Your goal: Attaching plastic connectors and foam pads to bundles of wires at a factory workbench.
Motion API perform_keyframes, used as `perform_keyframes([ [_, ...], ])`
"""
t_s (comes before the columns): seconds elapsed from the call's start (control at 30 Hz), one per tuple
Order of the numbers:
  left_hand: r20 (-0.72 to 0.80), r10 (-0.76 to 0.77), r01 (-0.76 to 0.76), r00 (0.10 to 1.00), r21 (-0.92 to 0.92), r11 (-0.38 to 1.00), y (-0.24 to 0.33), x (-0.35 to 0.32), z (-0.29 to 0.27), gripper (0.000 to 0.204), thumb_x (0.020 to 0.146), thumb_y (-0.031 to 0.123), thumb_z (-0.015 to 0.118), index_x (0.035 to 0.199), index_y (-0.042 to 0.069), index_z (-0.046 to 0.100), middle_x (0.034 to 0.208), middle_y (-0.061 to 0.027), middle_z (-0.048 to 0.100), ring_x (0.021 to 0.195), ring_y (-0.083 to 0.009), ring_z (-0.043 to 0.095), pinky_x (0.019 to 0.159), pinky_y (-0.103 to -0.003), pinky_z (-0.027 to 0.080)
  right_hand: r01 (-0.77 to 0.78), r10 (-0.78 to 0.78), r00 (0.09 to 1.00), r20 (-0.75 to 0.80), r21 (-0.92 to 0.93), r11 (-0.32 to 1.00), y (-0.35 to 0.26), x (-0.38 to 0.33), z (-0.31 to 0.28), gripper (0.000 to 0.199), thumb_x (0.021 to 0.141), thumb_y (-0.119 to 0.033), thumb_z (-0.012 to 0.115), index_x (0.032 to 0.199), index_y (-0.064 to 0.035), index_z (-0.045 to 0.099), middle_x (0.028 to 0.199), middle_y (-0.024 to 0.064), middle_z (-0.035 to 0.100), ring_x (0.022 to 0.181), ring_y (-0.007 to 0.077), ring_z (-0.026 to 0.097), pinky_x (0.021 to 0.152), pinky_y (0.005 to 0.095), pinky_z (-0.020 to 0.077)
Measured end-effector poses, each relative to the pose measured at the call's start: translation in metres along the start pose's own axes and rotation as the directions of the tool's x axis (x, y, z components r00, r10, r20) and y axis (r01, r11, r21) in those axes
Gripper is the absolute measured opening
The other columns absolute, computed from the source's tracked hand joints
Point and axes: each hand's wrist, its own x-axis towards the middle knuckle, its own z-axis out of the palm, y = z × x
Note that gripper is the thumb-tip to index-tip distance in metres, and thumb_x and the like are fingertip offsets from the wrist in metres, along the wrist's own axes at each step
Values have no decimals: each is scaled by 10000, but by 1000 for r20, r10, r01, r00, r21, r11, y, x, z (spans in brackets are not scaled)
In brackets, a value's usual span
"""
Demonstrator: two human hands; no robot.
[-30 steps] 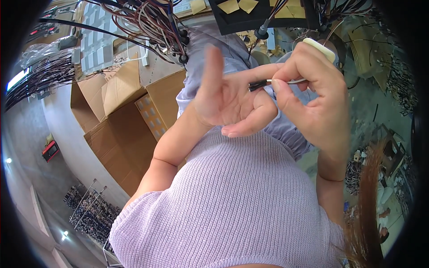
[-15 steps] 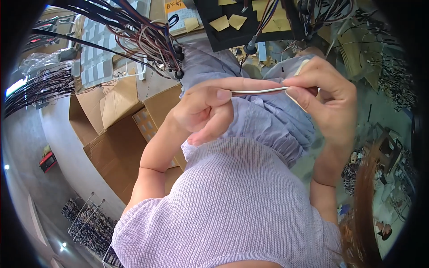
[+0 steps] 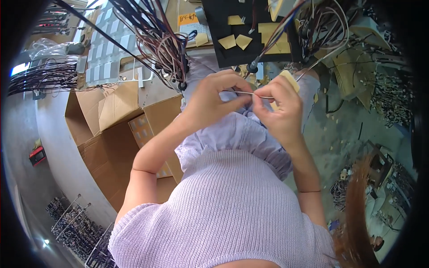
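Above my lap, a thin pale wire [image 3: 244, 93] runs between the fingertips of both hands. My left hand [image 3: 213, 94] is closed on its left part, thumb and forefinger near the tips of the other hand. The wire is pinched by my right hand [image 3: 282, 109] between thumb and forefinger. Behind the right fingers shows a pale yellow piece [image 3: 290, 79], like paper or tape; whether the hand grips it cannot be made out. A grey cable [image 3: 322, 59] slants from behind that hand toward the upper right.
A black board [image 3: 223, 24] with yellow paper pieces [image 3: 243, 42] lies ahead. Bundles of dark and brown cables [image 3: 165, 42] hang left of it, more cables [image 3: 328, 27] to the right. An opened cardboard box [image 3: 114, 156] stands at my left, beneath a pale tray [image 3: 105, 49].
Both hands have drawn closer together, the right moving left and slightly down. My left forefinger, stretched along the wire before, is now bent. The grey cable now shows behind the right hand.
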Motion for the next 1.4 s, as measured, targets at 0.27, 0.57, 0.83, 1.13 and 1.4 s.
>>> perform_keyframes([
  [0.27, -359, 130, 14, 924, 371, 929, -46, 12, -9, 149, 708, -14, 689, 844, 41, 662, 1124, -127, 573, 914, -313, 617, 767, -353, 502, 173, -173, 984, -35, -12, 985, 17, 76, 53, 69, 799, -41, 620, 847, -30, 572, 908, 141, 562, 862, 333, 583, 730, 409, 469],
  [0.57, -365, 111, 73, 924, 455, 887, -71, 32, -20, 109, 710, -29, 666, 805, 24, 662, 1187, -140, 582, 1009, -328, 610, 844, -370, 495, 379, -186, 896, 403, -475, 795, 79, 131, 73, 53, 736, -35, 609, 781, -13, 623, 901, 131, 578, 899, 300, 617, 747, 369, 546],
  [0.83, -342, 212, 5, 915, 537, 843, -79, 36, -20, 53, 740, -29, 627, 790, -11, 636, 1181, -141, 582, 1039, -323, 599, 849, -377, 493, -129, 167, 938, 305, -141, 982, 100, 140, 65, 99, 793, -73, 619, 825, 21, 627, 720, 96, 655, 639, 203, 641, 593, 301, 501],
  [1.13, -230, 248, -17, 941, 701, 713, -81, 44, -22, 51, 721, -5, 627, 770, 12, 630, 1271, -96, 559, 1030, -299, 594, 863, -369, 488, -333, 309, 873, 376, -3, 943, 104, 143, 61, 106, 840, -88, 616, 860, 15, 632, 694, 41, 632, 554, 89, 600, 511, 235, 476],
  [1.4, -193, 218, -12, 956, 723, 691, -77, 46, -25, 44, 713, 13, 634, 756, 11, 624, 1264, -103, 569, 1039, -310, 586, 870, -359, 483, -342, 407, 904, 134, 797, 498, 97, 122, 40, 137, 877, -101, 602, 962, 4, 624, 868, 59, 643, 774, 159, 660, 694, 251, 526],
])
